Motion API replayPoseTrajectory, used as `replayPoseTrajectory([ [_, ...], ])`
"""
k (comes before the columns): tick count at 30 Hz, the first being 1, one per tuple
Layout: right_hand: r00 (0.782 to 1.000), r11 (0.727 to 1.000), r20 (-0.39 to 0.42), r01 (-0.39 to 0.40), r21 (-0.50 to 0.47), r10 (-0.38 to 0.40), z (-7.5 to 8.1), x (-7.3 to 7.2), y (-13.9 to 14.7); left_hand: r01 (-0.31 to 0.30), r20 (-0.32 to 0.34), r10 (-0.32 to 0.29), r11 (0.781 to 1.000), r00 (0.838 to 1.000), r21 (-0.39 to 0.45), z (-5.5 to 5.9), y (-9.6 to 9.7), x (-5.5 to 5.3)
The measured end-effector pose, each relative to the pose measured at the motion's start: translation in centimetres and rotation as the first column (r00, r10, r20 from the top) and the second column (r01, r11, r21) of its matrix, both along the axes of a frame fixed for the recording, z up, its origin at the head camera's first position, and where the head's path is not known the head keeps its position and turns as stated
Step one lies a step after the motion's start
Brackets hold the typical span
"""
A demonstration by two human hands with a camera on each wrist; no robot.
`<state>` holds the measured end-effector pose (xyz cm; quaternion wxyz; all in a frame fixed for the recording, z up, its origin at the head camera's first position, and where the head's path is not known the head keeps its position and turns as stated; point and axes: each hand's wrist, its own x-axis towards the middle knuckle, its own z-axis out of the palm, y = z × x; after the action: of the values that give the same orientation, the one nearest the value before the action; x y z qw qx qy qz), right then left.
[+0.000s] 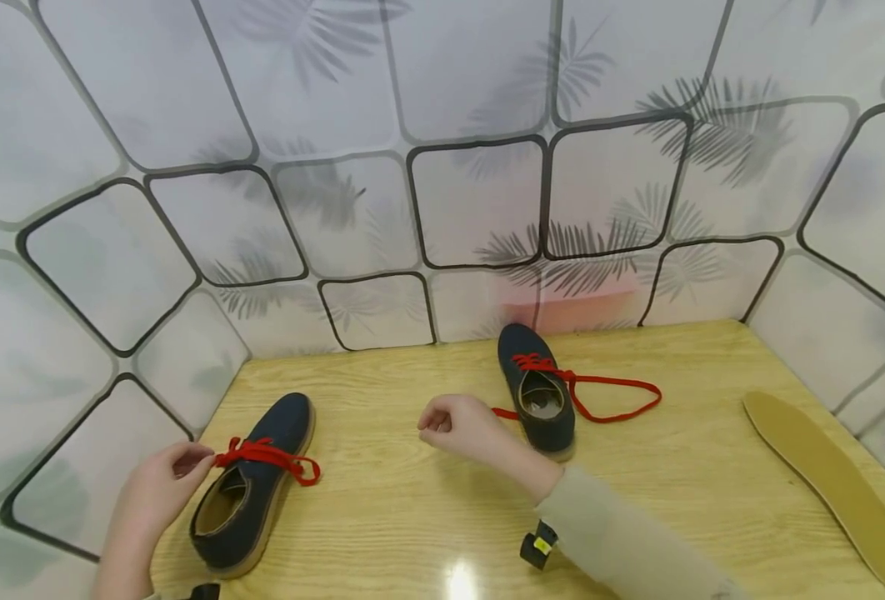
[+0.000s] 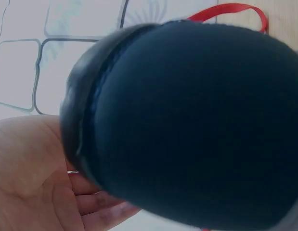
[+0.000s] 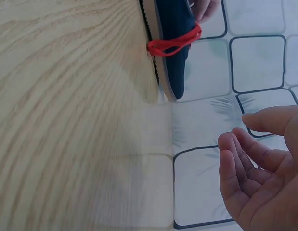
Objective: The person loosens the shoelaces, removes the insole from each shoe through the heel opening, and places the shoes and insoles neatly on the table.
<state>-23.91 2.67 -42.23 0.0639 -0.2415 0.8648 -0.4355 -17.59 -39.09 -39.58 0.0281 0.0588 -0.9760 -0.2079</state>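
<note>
On the left stands a dark blue shoe [image 1: 285, 425] with its red shoelace [image 1: 266, 452] bunched over the front and a loop hanging off the right side. My left hand [image 1: 159, 487] is at the shoe's left side and pinches the lace between thumb and fingertips. In the left wrist view the shoe's heel [image 2: 197, 130] hides the fingertips. My right hand [image 1: 465, 425] hovers over the middle of the table with loosely curled fingers and holds nothing; the right wrist view shows the gap between its thumb and fingers [image 3: 230, 163].
A second dark blue shoe [image 1: 551, 429] stands behind my right forearm, its red lace [image 1: 622, 382] trailing in a long loop to the right. A tan insole [image 1: 825, 475] lies along the right of the wooden table [image 1: 382, 517]. Patterned walls [image 1: 480, 204] enclose the table's back and sides.
</note>
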Motion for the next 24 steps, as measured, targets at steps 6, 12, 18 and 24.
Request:
replayPoseTrajectory([
  [6, 1.0, 1.0, -0.003, -0.029, -0.005, 0.029, -0.3, 0.1, -1.9, -0.011, 0.067, 0.012, 1.0, 0.998, -0.015, 0.4, -0.6, 0.0],
  [12, 0.999, 0.999, 0.002, -0.037, -0.02, 0.037, -0.8, 0.4, -4.0, -0.031, 0.129, 0.034, 0.999, 0.991, -0.023, 0.3, -0.7, -0.1],
  [18, 0.999, 0.998, 0.028, -0.028, -0.052, 0.029, -0.9, 0.7, -6.1, -0.018, 0.166, 0.024, 0.999, 0.986, -0.035, -0.2, -0.9, -0.1],
  [24, 0.997, 0.997, 0.082, 0.004, -0.08, 0.002, -1.5, 1.2, -8.7, 0.016, 0.195, -0.01, 0.999, 0.981, -0.032, -1.0, -1.4, 0.1],
])
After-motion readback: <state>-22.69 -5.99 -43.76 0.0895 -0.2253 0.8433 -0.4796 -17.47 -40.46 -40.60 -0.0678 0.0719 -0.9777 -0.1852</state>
